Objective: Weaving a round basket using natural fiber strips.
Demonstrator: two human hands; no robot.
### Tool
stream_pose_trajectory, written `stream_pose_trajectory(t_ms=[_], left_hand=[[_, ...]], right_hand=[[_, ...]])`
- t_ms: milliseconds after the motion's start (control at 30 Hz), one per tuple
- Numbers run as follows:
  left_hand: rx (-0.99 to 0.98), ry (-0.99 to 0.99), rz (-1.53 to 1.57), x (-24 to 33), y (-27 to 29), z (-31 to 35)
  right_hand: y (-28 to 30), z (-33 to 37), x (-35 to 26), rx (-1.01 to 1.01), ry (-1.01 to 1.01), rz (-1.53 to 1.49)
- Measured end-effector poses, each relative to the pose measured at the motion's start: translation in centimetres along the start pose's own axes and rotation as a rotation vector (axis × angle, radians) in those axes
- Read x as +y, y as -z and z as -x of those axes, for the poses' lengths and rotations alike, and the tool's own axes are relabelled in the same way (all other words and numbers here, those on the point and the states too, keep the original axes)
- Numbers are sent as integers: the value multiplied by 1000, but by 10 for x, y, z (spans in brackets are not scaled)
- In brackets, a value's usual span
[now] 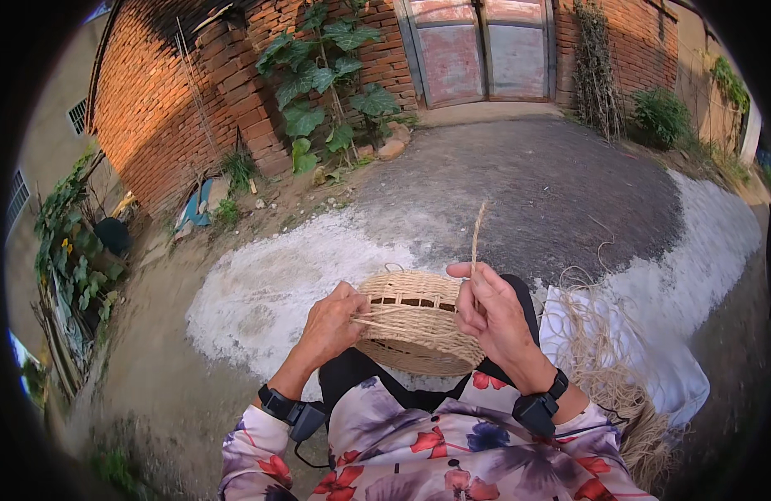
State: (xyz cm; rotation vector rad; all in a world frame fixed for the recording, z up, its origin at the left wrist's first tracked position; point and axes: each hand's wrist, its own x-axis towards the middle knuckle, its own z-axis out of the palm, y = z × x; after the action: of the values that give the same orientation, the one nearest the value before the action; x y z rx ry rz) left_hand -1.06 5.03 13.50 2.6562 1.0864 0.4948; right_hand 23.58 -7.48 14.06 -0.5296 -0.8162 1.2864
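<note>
A round woven straw basket (427, 324) rests on its side on my lap, with a band of open gaps between its woven rows. At its left side my left hand (333, 319) is closed on the basket's edge, and a short strand sticks out by the fingers. My right hand (492, 311), at the basket's right side, pinches a twisted straw cord (478, 234) that stands upright above the fingers. A small loop of cord rises from the basket's far rim.
To my right, a tangled heap of straw cord (606, 359) lies over a white sheet (686, 380) on the ground. Pale powdery ground (268, 284) surrounds a dark patch (527, 167). Farther off stand a brick wall (151, 108), a leafy plant (302, 108) and a double door (485, 54).
</note>
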Motion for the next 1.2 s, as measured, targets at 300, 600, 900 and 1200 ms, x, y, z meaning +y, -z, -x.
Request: stream_pose_trajectory(t_ms=[300,600,900,1200], left_hand=[[156,-98,225,-6,109,-98],[418,-378,464,64,38,-12],[-369,549,1428,-8,-130,54],[-123,412,2141,27,-170,2]], right_hand=[[32,7,-17,95,82,159],[81,37,-23,298,319,915],[53,27,6,149,392,1304],[52,23,32,176,298,1340]])
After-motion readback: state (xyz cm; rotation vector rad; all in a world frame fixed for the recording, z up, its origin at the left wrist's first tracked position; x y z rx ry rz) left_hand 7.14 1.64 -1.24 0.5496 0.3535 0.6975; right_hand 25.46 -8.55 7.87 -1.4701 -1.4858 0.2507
